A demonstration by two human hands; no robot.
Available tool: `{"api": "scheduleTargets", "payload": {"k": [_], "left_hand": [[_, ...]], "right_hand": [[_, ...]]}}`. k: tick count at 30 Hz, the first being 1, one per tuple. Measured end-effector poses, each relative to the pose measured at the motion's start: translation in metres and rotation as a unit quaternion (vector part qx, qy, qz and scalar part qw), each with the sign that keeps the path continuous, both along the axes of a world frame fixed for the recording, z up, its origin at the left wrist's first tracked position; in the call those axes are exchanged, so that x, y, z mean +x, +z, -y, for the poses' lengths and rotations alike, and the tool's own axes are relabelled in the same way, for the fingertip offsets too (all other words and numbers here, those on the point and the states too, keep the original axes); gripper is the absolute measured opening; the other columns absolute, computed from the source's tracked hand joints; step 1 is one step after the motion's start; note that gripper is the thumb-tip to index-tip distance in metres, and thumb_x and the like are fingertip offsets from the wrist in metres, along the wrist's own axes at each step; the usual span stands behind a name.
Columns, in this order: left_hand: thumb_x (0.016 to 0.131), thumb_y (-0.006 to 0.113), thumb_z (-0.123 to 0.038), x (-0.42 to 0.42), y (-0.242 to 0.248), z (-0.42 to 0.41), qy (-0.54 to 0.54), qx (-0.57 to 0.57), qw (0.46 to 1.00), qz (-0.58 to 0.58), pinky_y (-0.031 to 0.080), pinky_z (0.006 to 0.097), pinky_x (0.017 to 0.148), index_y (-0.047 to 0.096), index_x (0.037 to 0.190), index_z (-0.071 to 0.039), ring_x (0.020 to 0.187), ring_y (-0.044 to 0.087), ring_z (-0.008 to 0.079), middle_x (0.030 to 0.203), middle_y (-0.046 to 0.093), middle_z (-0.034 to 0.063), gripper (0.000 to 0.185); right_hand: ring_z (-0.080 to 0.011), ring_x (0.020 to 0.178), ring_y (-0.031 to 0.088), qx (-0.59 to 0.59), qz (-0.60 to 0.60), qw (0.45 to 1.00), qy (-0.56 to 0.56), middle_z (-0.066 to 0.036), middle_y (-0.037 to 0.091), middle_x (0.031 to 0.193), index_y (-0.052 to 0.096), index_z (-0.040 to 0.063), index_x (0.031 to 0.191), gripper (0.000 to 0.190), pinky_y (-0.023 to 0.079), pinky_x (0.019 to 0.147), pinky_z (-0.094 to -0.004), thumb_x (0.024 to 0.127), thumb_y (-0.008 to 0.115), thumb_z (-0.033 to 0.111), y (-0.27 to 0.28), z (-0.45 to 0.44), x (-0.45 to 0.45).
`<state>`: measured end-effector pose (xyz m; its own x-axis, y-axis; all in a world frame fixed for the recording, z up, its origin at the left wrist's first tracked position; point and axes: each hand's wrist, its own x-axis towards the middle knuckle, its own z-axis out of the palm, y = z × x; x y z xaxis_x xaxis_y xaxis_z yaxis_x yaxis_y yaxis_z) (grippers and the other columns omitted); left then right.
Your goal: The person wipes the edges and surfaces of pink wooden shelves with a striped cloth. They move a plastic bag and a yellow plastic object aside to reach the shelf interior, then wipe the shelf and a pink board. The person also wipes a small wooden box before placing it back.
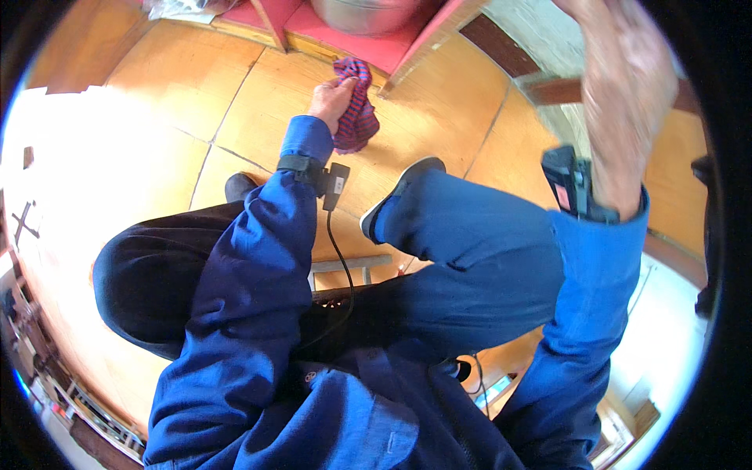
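My left hand (333, 103) grips a striped red and blue cloth (357, 120), which hangs bunched beside the fingers, just before the front edge of a low red shelf (299, 29). My right hand (631, 88) is raised at the upper right, blurred and close to the camera; its fingers run into the picture's dark rim, so whether it holds anything cannot be made out. Each wrist bears a strapped black device, and a cable runs from the left one.
A metal pot (367, 14) stands on the red shelf, with a clear plastic bag (188, 7) to its left. Wooden rails (552, 91) are at the right. Below lies the tan tiled floor (170, 82), with a grey stool-like frame (352, 263) between my legs.
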<state>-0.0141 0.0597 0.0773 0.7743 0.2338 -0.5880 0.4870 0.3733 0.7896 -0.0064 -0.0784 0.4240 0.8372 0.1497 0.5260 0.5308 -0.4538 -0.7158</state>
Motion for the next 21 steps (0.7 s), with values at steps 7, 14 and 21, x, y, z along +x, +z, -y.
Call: {"api": "scheduleTargets", "payload": {"k": [7, 14, 21], "left_hand": [[0.091, 0.066, -0.035, 0.011, -0.001, 0.017, -0.080, 0.061, 0.995, 0.028, 0.056, 0.0336, 0.059, 0.073, 0.096, -0.002, 0.062, 0.067, 0.0177, 0.078, 0.071, 0.0088, 0.033], [0.094, 0.063, -0.023, 0.001, -0.009, 0.010, -0.011, -0.181, 0.978, 0.106, 0.055, 0.0296, 0.056, 0.073, 0.104, -0.005, 0.063, 0.065, 0.0135, 0.076, 0.069, 0.0061, 0.023], [0.096, 0.057, -0.029, -0.010, -0.057, 0.006, 0.074, -0.147, 0.986, -0.008, 0.057, 0.0382, 0.061, 0.067, 0.105, -0.005, 0.065, 0.068, 0.0221, 0.080, 0.071, 0.0094, 0.028]], "right_hand": [[-0.0213, 0.124, 0.059, -0.355, 0.206, 0.910, 0.065, -0.009, 0.069, 0.123, 0.068, 0.013, 0.126, 0.046, 0.021, 0.119, -0.0552, 0.104, 0.044, 0.045, -0.007, 0.076, 0.028], [-0.0277, 0.143, 0.039, -0.292, 0.138, 0.946, -0.020, -0.018, 0.054, 0.143, 0.061, 0.012, 0.135, 0.055, 0.013, 0.120, -0.0613, 0.101, 0.041, 0.050, -0.017, 0.072, 0.026], [-0.0341, 0.142, 0.038, -0.295, 0.143, 0.945, 0.011, -0.021, 0.053, 0.141, 0.058, 0.010, 0.134, 0.068, 0.016, 0.121, -0.0599, 0.096, 0.039, 0.063, -0.013, 0.088, 0.027]]}}
